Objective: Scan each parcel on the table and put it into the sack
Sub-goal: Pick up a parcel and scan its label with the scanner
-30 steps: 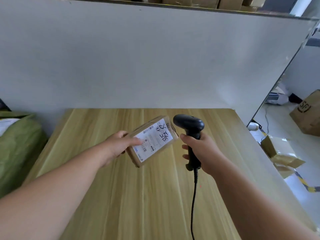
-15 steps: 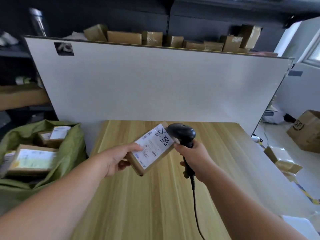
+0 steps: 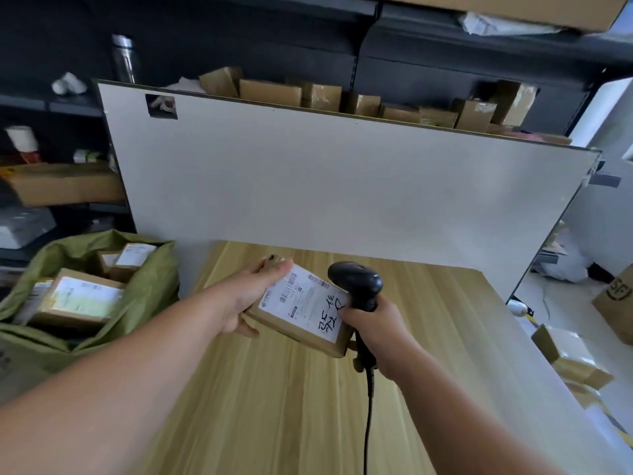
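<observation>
My left hand [image 3: 239, 303] grips a brown parcel [image 3: 301, 313] above the wooden table [image 3: 274, 406], its white label facing up. My right hand [image 3: 373, 323] is wrapped round the black scanner [image 3: 356, 282], whose head sits just beside the parcel's far corner. A green sack [image 3: 144, 289] holding parcels stands to my left.

The parcel [image 3: 301, 315] and right hand [image 3: 380, 325] hide most of the scanner [image 3: 356, 282] handle.

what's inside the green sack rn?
The green sack is open. Three labelled cardboard parcels show: a large parcel in front, a smaller parcel behind it, and a third parcel at the left, partly hidden. Anything under them is covered.
</observation>
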